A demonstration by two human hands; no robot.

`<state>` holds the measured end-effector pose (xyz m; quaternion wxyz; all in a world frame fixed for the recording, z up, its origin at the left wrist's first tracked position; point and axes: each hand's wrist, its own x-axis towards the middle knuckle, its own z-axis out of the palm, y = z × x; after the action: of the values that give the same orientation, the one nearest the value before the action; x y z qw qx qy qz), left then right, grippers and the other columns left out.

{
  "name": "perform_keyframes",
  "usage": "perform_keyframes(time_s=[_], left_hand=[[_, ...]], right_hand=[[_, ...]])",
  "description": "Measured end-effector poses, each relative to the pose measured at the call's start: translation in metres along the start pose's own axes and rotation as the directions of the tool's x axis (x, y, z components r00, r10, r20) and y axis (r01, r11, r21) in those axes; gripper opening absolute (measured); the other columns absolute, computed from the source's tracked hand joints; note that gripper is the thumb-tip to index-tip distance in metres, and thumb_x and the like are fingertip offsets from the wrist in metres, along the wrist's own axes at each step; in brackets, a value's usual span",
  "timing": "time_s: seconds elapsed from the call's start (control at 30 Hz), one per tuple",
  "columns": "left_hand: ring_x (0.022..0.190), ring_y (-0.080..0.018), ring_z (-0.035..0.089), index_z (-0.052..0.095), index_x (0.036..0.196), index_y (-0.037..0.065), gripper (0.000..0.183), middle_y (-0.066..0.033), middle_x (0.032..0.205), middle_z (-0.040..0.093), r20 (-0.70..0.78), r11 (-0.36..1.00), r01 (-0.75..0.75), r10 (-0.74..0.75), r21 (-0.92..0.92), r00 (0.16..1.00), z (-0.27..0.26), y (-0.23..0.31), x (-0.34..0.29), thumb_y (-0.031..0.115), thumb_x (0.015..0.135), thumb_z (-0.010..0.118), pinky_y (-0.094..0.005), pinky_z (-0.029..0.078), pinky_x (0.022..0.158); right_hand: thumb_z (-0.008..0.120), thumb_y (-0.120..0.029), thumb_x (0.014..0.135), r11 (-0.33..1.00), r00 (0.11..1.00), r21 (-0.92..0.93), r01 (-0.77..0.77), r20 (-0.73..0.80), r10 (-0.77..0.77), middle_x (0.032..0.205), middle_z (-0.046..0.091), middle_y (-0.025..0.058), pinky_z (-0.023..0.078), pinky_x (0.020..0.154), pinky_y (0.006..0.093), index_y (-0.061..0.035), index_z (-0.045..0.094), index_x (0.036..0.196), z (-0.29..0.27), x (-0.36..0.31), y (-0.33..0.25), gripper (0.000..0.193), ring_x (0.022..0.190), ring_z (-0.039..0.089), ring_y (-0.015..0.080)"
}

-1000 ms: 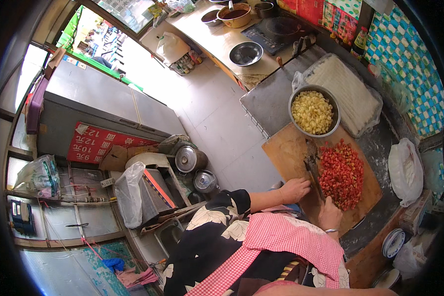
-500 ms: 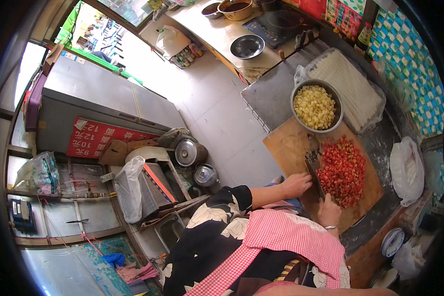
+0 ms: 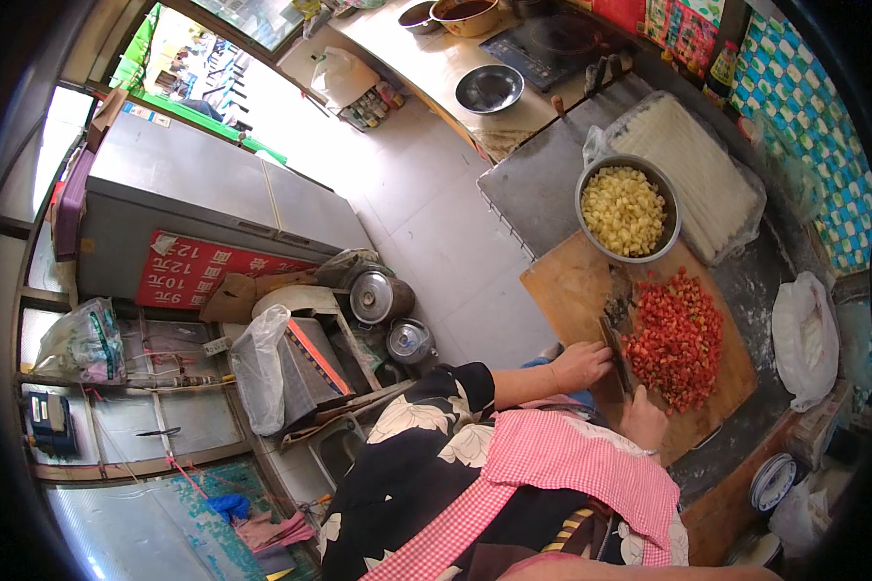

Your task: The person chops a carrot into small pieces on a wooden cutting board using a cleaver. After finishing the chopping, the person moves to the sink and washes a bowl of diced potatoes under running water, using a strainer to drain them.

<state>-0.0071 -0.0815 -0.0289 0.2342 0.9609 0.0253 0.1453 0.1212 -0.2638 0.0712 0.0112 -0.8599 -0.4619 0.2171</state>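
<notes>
My right hand (image 3: pixel 642 422) is wrapped round the handle of a kitchen knife (image 3: pixel 614 345), whose dark blade points away from me over the wooden cutting board (image 3: pixel 564 288). My left hand (image 3: pixel 583 365) lies just left of the blade, its fingers curled together with the tips close to the steel. Whether they pinch anything is hidden. Right of the knife spreads a heap of diced red pieces, perhaps tomato (image 3: pixel 676 339). Some dark residue (image 3: pixel 618 300) sticks to the board beyond the blade. A metal bowl (image 3: pixel 581 219) full of pale yellow cubes (image 3: pixel 624 213) stands at the board's far edge.
Behind the bowl lies a plastic-wrapped tray of white strips (image 3: pixel 683 174). A white plastic bag (image 3: pixel 806 339) sits to the right on the floury dark counter (image 3: pixel 746 426). Farther back are a black bowl (image 3: pixel 489 89) and an induction cooker (image 3: pixel 552 44). Lidded pots (image 3: pixel 378 295) stand at left.
The whole view has shifted slightly. My right hand has turned a little on the knife handle, and the bracelet at its wrist is now mostly covered. The left hand stays beside the blade.
</notes>
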Motion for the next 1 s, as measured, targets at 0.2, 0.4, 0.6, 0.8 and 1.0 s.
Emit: perform_keyframes(time_s=[0.2, 0.4, 0.6, 0.8, 1.0], left_hand=[[0.1, -0.028, 0.06, 0.066, 0.093, 0.008, 0.018, -0.0101, 0.107, 0.061, 0.095, 0.999, 0.012, -0.007, -0.044, 0.995, -0.006, 0.0, 0.0, 0.02, 0.081, 0.062, -0.0369, 0.057, 0.075], [0.104, -0.0284, 0.059, 0.068, 0.096, 0.006, 0.022, -0.0106, 0.109, 0.06, -0.077, 0.996, -0.067, 0.071, 0.059, 0.994, 0.011, -0.001, 0.023, 0.017, 0.078, 0.064, -0.0358, 0.057, 0.081], [0.099, -0.0293, 0.06, 0.068, 0.09, 0.005, 0.019, -0.0114, 0.103, 0.059, 0.073, 0.998, -0.034, 0.037, -0.049, 0.997, 0.018, -0.006, 0.024, 0.018, 0.077, 0.064, -0.0371, 0.058, 0.078], [0.098, -0.0287, 0.059, 0.065, 0.086, 0.006, 0.015, -0.011, 0.102, 0.058, -0.041, 0.999, -0.045, 0.044, -0.031, 0.998, 0.02, -0.005, 0.022, 0.018, 0.078, 0.063, -0.0353, 0.057, 0.076], [0.099, -0.0281, 0.058, 0.067, 0.088, 0.005, 0.016, -0.0104, 0.103, 0.058, 0.024, 0.997, -0.071, 0.072, -0.02, 0.997, 0.014, -0.007, 0.018, 0.019, 0.08, 0.062, -0.0354, 0.057, 0.076]], right_hand=[[0.059, -0.025, 0.101, 0.999, 0.993, 0.045, 0.028, -0.113, -0.022, 0.073, 0.067, 0.0239, 0.053, 0.06, 0.0535, -0.0033, 0.054, 0.106, -0.011, 0.015, 0.008, 0.023, 0.068, 0.069, 0.0446], [0.058, -0.026, 0.101, 0.999, 0.994, 0.031, 0.016, -0.105, -0.013, 0.073, 0.067, 0.0243, 0.051, 0.059, 0.0556, -0.0029, 0.054, 0.104, -0.021, 0.012, 0.013, 0.024, 0.067, 0.068, 0.0456], [0.059, -0.027, 0.101, 0.996, 0.983, 0.083, 0.026, -0.182, -0.01, 0.072, 0.066, 0.026, 0.053, 0.06, 0.0554, -0.0027, 0.056, 0.106, -0.014, 0.016, 0.013, 0.025, 0.067, 0.068, 0.0464], [0.058, -0.027, 0.102, 0.999, 1.0, 0.036, -0.022, 0.019, 0.021, 0.07, 0.066, 0.0259, 0.052, 0.059, 0.055, -0.0012, 0.057, 0.114, -0.014, 0.015, 0.013, 0.028, 0.067, 0.067, 0.0471], [0.057, -0.027, 0.103, 0.998, 0.992, 0.059, 0.007, -0.127, 0.001, 0.071, 0.065, 0.0265, 0.051, 0.059, 0.0557, -0.0015, 0.056, 0.113, -0.015, 0.017, 0.011, 0.027, 0.067, 0.066, 0.0478]])
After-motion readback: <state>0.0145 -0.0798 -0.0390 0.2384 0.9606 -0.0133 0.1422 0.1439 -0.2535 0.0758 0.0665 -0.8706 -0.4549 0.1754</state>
